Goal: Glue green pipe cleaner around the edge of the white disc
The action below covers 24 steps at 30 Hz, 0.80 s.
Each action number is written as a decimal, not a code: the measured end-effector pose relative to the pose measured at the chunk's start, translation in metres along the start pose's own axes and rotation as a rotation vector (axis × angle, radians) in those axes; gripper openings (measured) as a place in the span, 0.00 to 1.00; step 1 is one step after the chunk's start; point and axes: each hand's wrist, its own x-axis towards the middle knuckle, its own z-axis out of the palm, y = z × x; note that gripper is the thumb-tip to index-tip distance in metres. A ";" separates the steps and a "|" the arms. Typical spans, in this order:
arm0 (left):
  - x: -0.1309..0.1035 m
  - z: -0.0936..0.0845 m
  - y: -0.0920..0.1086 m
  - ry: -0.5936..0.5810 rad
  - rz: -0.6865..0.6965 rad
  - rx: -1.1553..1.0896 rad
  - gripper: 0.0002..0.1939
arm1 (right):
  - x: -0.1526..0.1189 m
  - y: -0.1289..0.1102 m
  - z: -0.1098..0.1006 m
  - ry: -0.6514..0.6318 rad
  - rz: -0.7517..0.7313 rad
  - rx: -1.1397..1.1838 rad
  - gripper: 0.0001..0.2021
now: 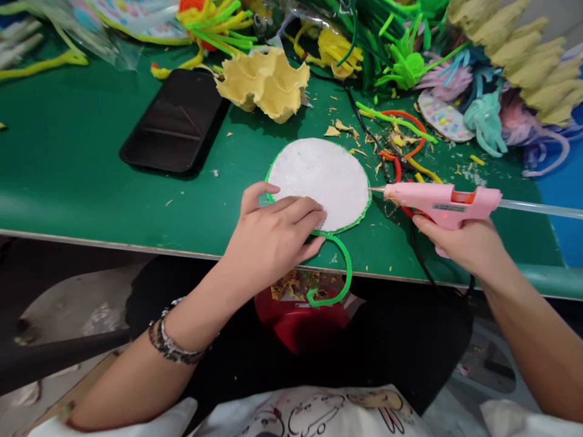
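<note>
A white egg-shaped disc (334, 173) lies on the green table, its edge lined with green pipe cleaner. My left hand (282, 227) holds it at the lower left, fingers bent over its top and thumb at the near rim. From that rim a loose tail of green pipe cleaner (350, 270) curls over the table edge. My right hand (469, 243) is closed round the handle of a pink hot glue gun (430, 197). The gun's metal nozzle is at the disc's right edge; a clear glue stick (540, 208) sticks out behind it.
A black phone (175, 121) and a piece of egg carton (268, 82) lie beyond the disc. Pliers with red handles (398, 170), yellow scraps and pipe cleaner bits sit behind the gun. Pipe cleaner bundles (407, 64) line the back. A red bin (298, 325) stands below the edge.
</note>
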 end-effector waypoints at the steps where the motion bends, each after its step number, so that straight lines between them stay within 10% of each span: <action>1: 0.000 0.000 0.000 0.002 0.003 -0.001 0.05 | 0.000 0.000 0.000 -0.001 0.000 -0.005 0.16; 24: -0.001 0.001 -0.001 0.001 -0.008 -0.017 0.05 | 0.004 -0.008 0.000 -0.015 -0.002 -0.029 0.13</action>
